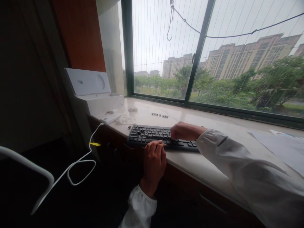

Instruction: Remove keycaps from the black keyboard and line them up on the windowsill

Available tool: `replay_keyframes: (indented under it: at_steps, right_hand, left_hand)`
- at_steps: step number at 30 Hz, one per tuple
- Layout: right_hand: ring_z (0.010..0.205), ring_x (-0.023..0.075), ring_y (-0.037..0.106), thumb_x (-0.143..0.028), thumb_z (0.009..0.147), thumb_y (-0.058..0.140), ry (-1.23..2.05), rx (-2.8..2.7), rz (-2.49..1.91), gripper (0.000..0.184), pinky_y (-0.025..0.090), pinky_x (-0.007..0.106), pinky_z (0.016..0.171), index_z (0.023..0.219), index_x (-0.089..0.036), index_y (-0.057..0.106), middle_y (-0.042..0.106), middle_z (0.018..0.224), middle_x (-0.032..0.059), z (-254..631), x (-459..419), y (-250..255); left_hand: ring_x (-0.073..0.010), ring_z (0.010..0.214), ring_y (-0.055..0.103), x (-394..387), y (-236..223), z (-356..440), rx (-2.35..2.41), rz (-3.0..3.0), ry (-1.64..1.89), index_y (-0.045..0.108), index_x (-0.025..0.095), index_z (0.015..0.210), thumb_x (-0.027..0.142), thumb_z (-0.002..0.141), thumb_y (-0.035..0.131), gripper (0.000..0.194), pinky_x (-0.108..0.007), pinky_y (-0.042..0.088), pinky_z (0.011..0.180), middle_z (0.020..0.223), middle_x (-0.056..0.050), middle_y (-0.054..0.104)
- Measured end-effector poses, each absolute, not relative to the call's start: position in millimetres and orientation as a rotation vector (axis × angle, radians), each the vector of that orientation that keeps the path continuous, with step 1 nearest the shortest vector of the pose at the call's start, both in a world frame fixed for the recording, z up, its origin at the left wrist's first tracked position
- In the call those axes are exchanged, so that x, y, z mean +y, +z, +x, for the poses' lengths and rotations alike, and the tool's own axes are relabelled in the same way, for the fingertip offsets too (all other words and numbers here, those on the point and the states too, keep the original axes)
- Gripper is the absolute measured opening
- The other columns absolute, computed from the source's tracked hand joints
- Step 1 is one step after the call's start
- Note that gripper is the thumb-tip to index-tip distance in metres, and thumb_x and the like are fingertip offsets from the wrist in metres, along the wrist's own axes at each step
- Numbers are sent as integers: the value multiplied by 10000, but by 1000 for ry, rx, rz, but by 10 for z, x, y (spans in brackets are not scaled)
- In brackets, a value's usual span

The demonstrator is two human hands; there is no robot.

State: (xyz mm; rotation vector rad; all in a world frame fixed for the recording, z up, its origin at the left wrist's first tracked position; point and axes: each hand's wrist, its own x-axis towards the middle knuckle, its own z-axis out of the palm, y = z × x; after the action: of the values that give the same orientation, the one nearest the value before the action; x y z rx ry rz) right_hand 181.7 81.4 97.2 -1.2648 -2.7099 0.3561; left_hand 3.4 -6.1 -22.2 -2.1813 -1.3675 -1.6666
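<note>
A black keyboard [152, 133] lies along the front edge of the pale sill. Dark gaps show among its keys, where some keycaps are off. My left hand [155, 157] rests its extended fingers on the keyboard's near edge, holding nothing I can see. Over the right part of the keys, my right hand [182, 131] is closed with its fingers pointing down. Whatever it grips, if anything, is hidden. Behind the keyboard several small dark keycaps [160, 115] stand in a row. One more small dark piece [129, 127] lies by the keyboard's left corner.
An opened white box [101, 103] stands at the sill's left end. Near it lie a white flat device [109, 117] and crumpled clear plastic [125, 119]. A white cable [82, 157] with a yellow tag [95, 144] hangs off the edge. Papers [277, 147] lie at right; a window rises behind.
</note>
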Motion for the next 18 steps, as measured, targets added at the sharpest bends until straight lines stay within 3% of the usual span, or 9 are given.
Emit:
replay_keyframes:
  at_steps: [4, 18]
  right_hand:
    - [622, 140, 602, -154, 728, 662, 122, -2800, -1217, 110, 402, 240, 597, 732, -149, 772, 691, 649, 47, 1757, 697, 1079]
    - [625, 153, 630, -225, 724, 698, 210, -2742, -1345, 146, 416, 226, 600, 776, -116, 781, 705, 652, 67, 1727, 712, 1090]
  left_hand:
    - [-220, 1132, 522, -57, -237, 24, -1357, -2199, -1655, 637, 216, 1034, 127, 920, 483, 211, -417, 425, 1005, 1148, -53, 632]
    - [-221, 1082, 542, -39, -360, -21, -1270, -2208, -1737, 632, 212, 1073, 141, 931, 462, 233, -427, 424, 997, 1070, -68, 622]
